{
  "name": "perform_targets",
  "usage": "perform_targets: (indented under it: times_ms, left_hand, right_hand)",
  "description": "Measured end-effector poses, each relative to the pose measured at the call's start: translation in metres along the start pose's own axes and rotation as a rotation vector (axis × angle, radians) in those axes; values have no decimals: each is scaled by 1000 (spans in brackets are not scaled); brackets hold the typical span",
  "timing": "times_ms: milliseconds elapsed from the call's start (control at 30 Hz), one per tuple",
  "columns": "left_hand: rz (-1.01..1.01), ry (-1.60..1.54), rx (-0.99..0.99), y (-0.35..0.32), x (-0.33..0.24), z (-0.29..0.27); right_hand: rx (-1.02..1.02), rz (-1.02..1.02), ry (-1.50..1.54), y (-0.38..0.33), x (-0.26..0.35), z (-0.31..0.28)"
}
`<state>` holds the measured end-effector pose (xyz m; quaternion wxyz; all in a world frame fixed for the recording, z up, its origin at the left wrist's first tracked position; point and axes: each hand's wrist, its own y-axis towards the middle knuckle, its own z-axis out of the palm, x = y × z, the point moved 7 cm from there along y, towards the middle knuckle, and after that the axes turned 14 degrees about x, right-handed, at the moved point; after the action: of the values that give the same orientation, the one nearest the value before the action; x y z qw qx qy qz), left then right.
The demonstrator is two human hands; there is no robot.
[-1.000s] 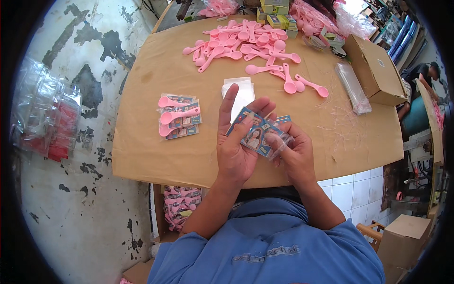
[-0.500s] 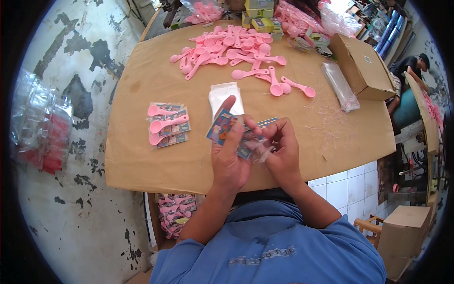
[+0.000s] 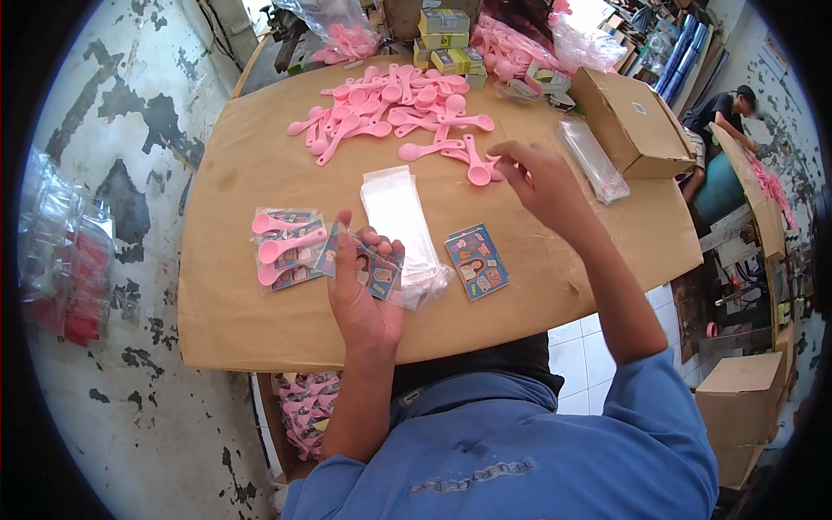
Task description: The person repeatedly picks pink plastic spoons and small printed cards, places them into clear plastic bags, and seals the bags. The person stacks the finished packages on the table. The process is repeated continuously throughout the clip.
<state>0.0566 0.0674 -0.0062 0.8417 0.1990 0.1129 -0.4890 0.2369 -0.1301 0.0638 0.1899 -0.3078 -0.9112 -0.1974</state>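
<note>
My left hand [image 3: 368,299] holds a blue printed card in a clear plastic bag [image 3: 379,271], thumb on top. At the right edge of a heap of pink measuring spoons [image 3: 394,95], my right hand [image 3: 546,186] has its curled fingertips on a spoon, mostly hidden by the hand. Another loose pink spoon [image 3: 477,165] lies just left of those fingers. Between my hands are a stack of clear bags [image 3: 400,212] and a small pile of blue cards [image 3: 477,262]. Left of my left hand, bagged cards with pink spoons [image 3: 286,247] on top lie overlapping.
A cardboard box [image 3: 637,121] and a bundle of clear bags [image 3: 594,160] are at the table's right. Yellow boxes [image 3: 446,39] and bagged pink pieces stand at the back. Below the left edge sits a container of packed spoons [image 3: 308,407]. Another person [image 3: 724,121] works far right.
My hands have parted. The left keeps the bagged card and has moved left; the right has gone up and right to the spoons. The card pile and bag stack are now uncovered.
</note>
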Motion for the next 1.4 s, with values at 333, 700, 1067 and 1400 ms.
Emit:
perform_targets:
  times_ms: [333, 700, 1067, 1400]
  left_hand:
    - [-29, 30, 20, -7, 6, -2]
    - [-37, 102, 6, -3, 13, -5]
    - [-33, 95, -12, -1, 12, -10]
    - [-47, 84, 23, 1, 13, -5]
  right_hand:
    - [191, -90, -294, 57, -47, 34]
    - [81, -63, -263, 35, -28, -12]
    - [-80, 232, 285, -29, -86, -36]
    - [-53, 297, 280, -44, -88, -19]
